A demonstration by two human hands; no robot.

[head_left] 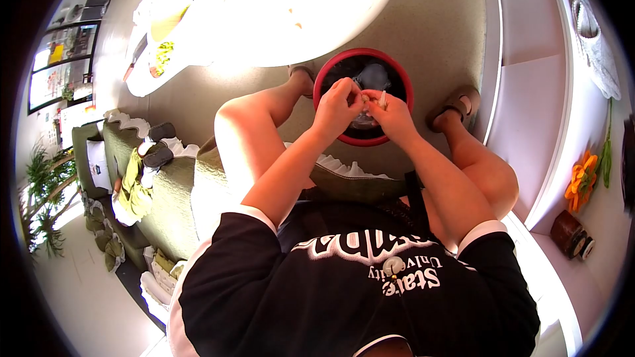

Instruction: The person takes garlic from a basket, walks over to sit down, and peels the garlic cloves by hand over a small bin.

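One table [360, 10], at upper left of the bin [408, 89], is so bright that you cannot make out much on it. Over the bin, your left hand [339, 107] pinches narrow at the small pale piece [366, 98]. It looks light, maybe fragile; better take it softly by its ends. Your right hand [393, 118] closes on its other side. Your fingers hide most of its shape, and the bin's inside is partly covered.
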